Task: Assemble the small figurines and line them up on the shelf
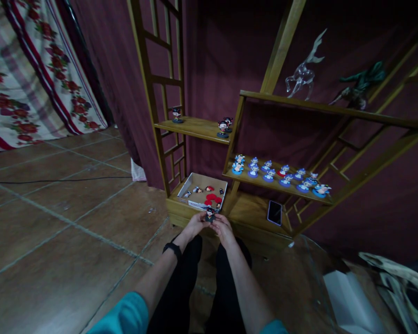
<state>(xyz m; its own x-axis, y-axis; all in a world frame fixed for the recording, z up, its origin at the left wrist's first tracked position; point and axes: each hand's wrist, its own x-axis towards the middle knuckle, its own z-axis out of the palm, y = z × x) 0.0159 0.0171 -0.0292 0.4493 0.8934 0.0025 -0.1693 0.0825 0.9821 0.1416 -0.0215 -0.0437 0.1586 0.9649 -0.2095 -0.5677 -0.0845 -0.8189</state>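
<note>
Between my two hands is a small black-haired figurine on a dark base, upright in front of the box. My left hand is closed on its left side, and my right hand grips it from the right. Just beyond, a shallow cardboard box holds several loose figurines and red round bases. Similar dark-based figurines stand on the upper left shelf: one figurine at its left end and a pair at its right end.
Rows of blue and white figurines stand on the right shelf. Below them lies a phone. A clear glass deer and a green statue stand on the top shelf. A white box sits on the floor at right.
</note>
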